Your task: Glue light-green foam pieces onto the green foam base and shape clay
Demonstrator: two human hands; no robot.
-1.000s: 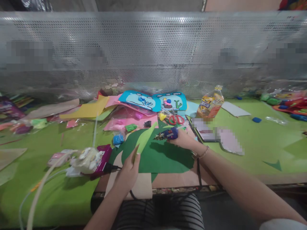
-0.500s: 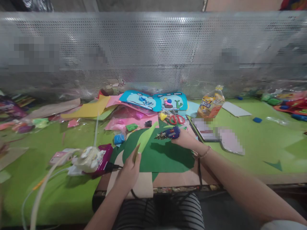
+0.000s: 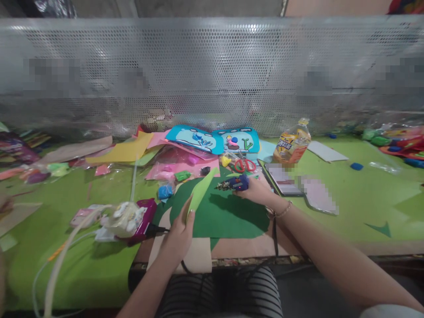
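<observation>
The left hand (image 3: 181, 226) pinches a strip of light green paper (image 3: 202, 191), which tilts up beyond its fingers. The right hand (image 3: 255, 191) grips what I'd call a glue gun (image 3: 237, 182), tip toward that strip. Dark green paper (image 3: 232, 221) lies beneath both hands. If the tip's hot, a slip could burn the left fingers or drip below; the cord (image 3: 275, 240) near the right wrist might snag.

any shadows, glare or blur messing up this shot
In the head view: a dark shadow lies on the dark green sheet below the right hand and glue gun; bright specks dot the perforated metal panel; pixelated patches hide parts of it; fine detail looks soft.
</observation>
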